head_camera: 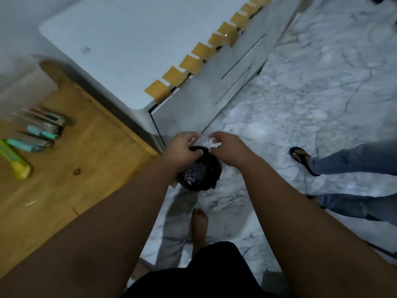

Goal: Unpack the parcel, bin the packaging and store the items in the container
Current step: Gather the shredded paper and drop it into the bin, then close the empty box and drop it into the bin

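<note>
A small black bin [202, 173] lined with a dark bag stands on the marble floor beside the table's corner; crumpled clear wrap glints inside it. Both my hands hover just above its far rim. My left hand [182, 149] and my right hand [227, 147] pinch a scrap of clear plastic packaging [209, 141] stretched between their fingertips. On the wooden table [90, 168] at the left lie several unpacked items: teal lighters [40, 132] and flat packs in a row, plus a yellow-green cutter [15, 160].
A white appliance [120, 52] with a row of yellow tape strips along its edge stands behind the table. Another person's jeans-clad legs and a sandalled foot [303, 160] stand at the right. My bare foot [199, 226] is on the floor below the bin.
</note>
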